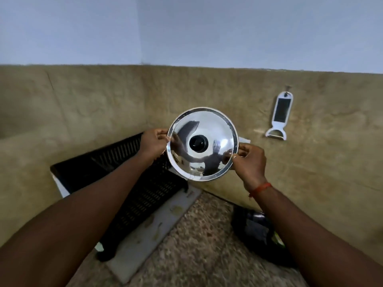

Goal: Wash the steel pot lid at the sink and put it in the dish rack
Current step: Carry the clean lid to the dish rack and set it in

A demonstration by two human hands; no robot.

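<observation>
Head view showed both arms reaching forward, the left hand point(154, 145) and the right hand point(249, 162) each pinching the rim of the steel pot lid point(215, 129), held upright above the black dish rack point(132, 183) (no sink visible). Further back, a peeler point(279, 114) hung on the wall. Lowering it slowly, both grips firm, seemed best.

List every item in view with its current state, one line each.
Lid: held in the air, knob side facing the camera, not in the rack.
Left hand: gripping the lid's left rim.
Right hand: gripping the lid's right rim.
Rack: on the counter, looks empty.
Peeler: hanging on the wall.
</observation>
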